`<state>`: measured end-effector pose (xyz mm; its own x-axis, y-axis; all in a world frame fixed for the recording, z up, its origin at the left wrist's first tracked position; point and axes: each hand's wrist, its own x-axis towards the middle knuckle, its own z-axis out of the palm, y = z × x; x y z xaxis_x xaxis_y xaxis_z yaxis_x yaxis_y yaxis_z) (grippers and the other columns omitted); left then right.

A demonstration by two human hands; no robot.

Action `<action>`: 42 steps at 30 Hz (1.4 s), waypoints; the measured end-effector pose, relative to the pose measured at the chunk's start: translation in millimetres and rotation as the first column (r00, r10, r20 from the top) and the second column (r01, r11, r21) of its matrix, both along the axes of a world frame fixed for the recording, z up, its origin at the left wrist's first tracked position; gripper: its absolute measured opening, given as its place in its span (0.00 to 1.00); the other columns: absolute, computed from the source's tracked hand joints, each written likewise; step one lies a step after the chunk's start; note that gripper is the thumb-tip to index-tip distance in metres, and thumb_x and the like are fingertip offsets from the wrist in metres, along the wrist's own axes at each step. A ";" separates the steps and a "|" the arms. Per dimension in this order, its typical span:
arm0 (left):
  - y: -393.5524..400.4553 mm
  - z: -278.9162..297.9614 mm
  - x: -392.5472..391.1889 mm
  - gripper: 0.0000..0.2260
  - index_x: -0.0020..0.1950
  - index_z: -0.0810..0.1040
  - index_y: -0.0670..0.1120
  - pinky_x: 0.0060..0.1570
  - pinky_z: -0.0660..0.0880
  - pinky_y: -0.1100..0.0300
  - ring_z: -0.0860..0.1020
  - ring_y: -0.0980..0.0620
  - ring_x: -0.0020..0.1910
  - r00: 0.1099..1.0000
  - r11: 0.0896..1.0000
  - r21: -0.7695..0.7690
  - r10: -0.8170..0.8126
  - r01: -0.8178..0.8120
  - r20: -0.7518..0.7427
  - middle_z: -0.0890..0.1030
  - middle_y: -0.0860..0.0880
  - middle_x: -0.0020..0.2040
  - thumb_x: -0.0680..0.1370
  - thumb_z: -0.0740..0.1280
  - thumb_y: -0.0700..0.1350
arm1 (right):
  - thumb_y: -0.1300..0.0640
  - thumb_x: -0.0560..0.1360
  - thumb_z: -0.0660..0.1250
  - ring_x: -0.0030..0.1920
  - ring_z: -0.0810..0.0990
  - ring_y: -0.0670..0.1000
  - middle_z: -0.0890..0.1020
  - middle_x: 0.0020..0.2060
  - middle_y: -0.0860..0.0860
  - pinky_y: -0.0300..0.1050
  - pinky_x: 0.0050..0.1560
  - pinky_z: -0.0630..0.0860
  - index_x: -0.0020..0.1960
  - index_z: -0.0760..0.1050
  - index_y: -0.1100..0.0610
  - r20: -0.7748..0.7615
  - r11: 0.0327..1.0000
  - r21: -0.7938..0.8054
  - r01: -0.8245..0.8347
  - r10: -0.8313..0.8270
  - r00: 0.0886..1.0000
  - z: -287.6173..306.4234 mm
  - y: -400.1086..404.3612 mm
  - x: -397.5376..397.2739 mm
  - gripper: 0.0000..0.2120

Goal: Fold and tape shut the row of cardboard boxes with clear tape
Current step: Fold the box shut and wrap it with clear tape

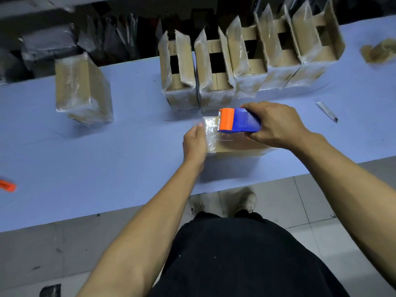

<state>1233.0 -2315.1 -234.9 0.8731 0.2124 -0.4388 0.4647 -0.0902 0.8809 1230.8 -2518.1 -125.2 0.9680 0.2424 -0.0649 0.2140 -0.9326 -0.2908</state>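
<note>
A closed box (233, 144) lies near the front edge of the tabletop (107, 151), its top glossy with clear tape. The right hand (276, 125) is clamped around a blue and orange tape dispenser (237, 121) held over the box top; the roll itself is hidden inside the dispenser and under the hand, and the tape strand cannot be made out against the shiny surface. The left hand (196, 140) presses against the box's left end; its fingertips are hidden against the box, so whether they pinch anything cannot be told. The box's front face is washed out and hard to separate from the tabletop.

Behind it, along the back edge, stands a row of five open boxes (246, 56) with flaps upright, side by side and touching; their insides are dark. A taped box (83, 88) stands apart toward the back left. Toward the right edge lies a small cutter (327, 112), and a blurred crumpled brown piece (379, 50) sits at the far right. An orange object (7, 185) is cut off at the left edge. Dark bags (53, 46) behind the tabletop are blurred.
</note>
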 end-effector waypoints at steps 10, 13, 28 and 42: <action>-26.4 4.7 -1.4 0.17 0.55 0.80 0.47 0.52 0.76 0.51 0.80 0.45 0.50 0.996 0.973 0.212 -0.094 0.089 0.010 0.84 0.44 0.52 0.85 0.56 0.54 | 0.34 0.67 0.57 0.42 0.78 0.57 0.79 0.42 0.49 0.44 0.34 0.68 0.58 0.72 0.48 0.040 0.977 -0.023 -0.211 0.212 0.976 -1.5 -16.9 5.5 0.26; -29.7 6.8 0.6 0.15 0.52 0.80 0.50 0.54 0.80 0.46 0.83 0.44 0.51 0.999 0.980 0.195 -0.046 0.048 -0.016 0.85 0.44 0.52 0.85 0.57 0.54 | 0.31 0.64 0.53 0.39 0.78 0.57 0.78 0.39 0.48 0.42 0.33 0.64 0.57 0.73 0.49 0.062 0.973 0.007 -0.233 0.232 0.971 -1.8 -42.0 1.0 0.31; -46.4 21.3 -2.4 0.21 0.78 0.66 0.49 0.69 0.66 0.52 0.69 0.45 0.73 0.997 0.843 0.532 -0.068 0.078 -0.038 0.73 0.47 0.74 0.85 0.58 0.52 | 0.44 0.69 0.72 0.54 0.79 0.56 0.81 0.55 0.48 0.43 0.42 0.65 0.71 0.67 0.44 -0.104 0.990 0.064 -0.123 0.129 0.986 -58.1 -181.1 -14.0 0.32; -159.3 15.6 5.1 0.23 0.79 0.64 0.51 0.76 0.42 0.35 0.46 0.48 0.82 0.778 0.313 0.845 -0.604 0.433 -0.175 0.56 0.52 0.83 0.86 0.47 0.56 | 0.41 0.71 0.70 0.47 0.78 0.52 0.79 0.50 0.46 0.45 0.41 0.70 0.68 0.65 0.42 -0.140 0.963 0.258 -0.073 0.112 0.984 -85.6 -198.2 -25.3 0.27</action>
<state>1238.1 -2474.3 -219.3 0.9710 -0.1387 -0.1948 -0.0789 -0.9548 0.2867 1205.5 -2716.3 -210.8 0.9239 0.3580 -0.1352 0.2312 -0.8037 -0.5483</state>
